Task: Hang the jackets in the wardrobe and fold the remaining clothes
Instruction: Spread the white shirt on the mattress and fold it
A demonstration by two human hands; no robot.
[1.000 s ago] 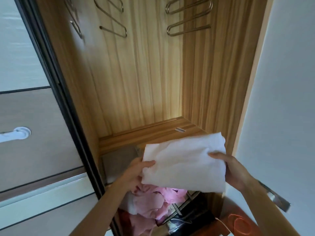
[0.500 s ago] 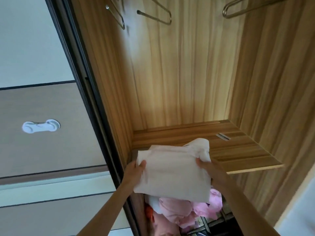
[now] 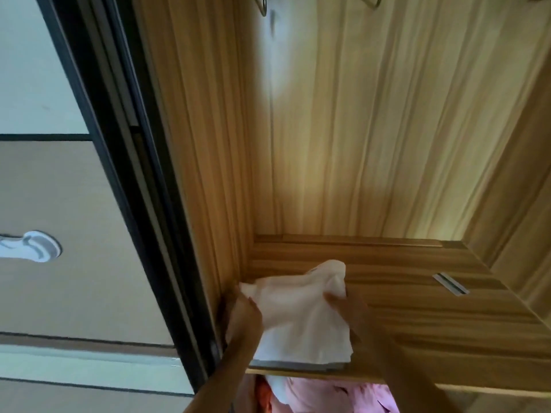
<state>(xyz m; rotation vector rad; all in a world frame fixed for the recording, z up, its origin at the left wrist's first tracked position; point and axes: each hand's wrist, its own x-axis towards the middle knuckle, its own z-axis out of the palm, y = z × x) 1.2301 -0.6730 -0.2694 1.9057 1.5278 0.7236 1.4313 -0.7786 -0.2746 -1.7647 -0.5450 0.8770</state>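
Note:
A folded white garment lies at the left end of the wooden wardrobe shelf, on top of a grey folded piece whose edge shows at the shelf front. My left hand grips the garment's left edge, close to the wardrobe's side wall. On its right edge, my right hand holds the white cloth with the fingers on top. Below the shelf lies a heap of pink clothes.
Metal hangers hang at the top of the wardrobe. A small metal plate is set in the shelf to the right. The dark sliding-door frame runs down the left, with a white handle on the door panel.
Both hands carried the white garment from mid-air over the pink heap forward and down onto the left end of the shelf. The view moved closer and to the right.

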